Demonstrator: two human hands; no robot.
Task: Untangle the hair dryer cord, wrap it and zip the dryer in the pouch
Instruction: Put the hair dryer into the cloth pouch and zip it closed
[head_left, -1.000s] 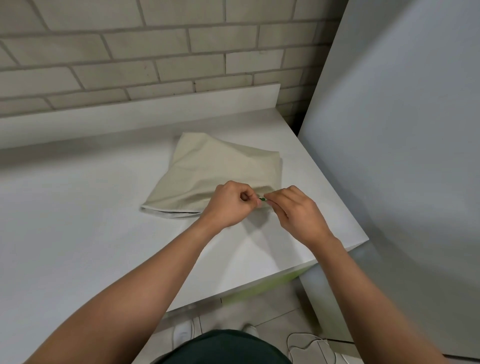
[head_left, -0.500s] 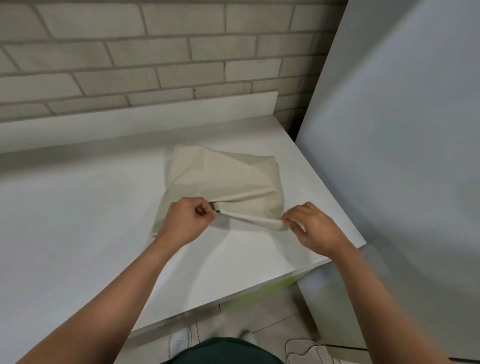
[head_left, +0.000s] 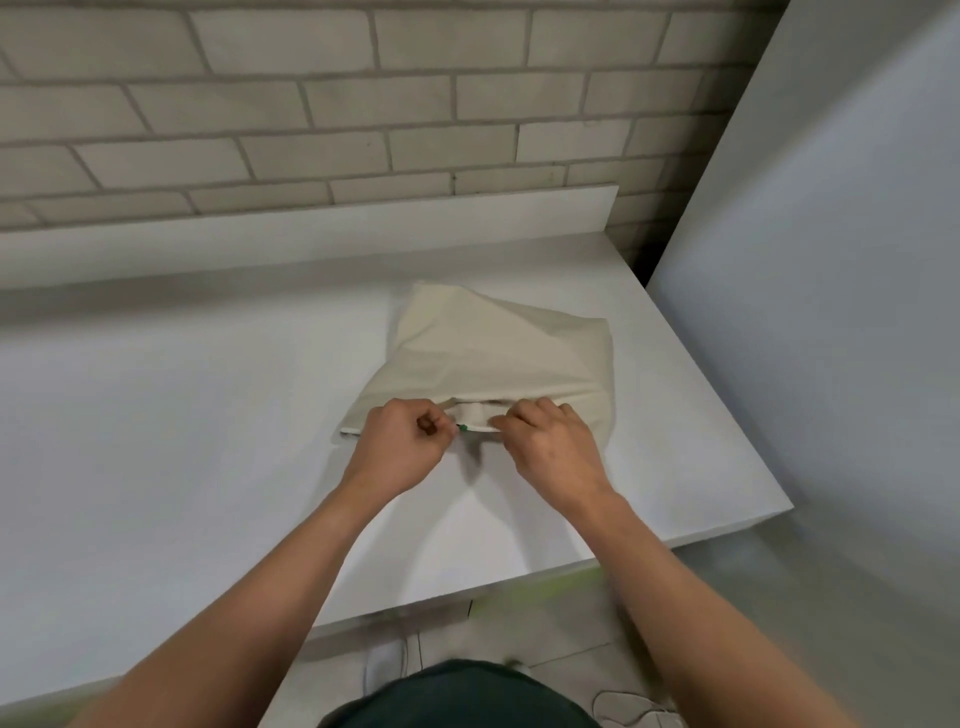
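On the white desk (head_left: 182, 415), near its right end, lies one cream pouch (head_left: 498, 358). No dryer or cord shows, so both are probably inside. Zipping looks unfinished, with a gap between the two hands. The left hand (head_left: 400, 441) has its grip pinched on the one green zip pull (head_left: 462, 427), and the right hand (head_left: 556, 447) clamps the pouch's edge.

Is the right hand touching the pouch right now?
Touching. In the head view the right hand pinches the near, zippered edge of the pouch, with no gap between fingers and cloth.
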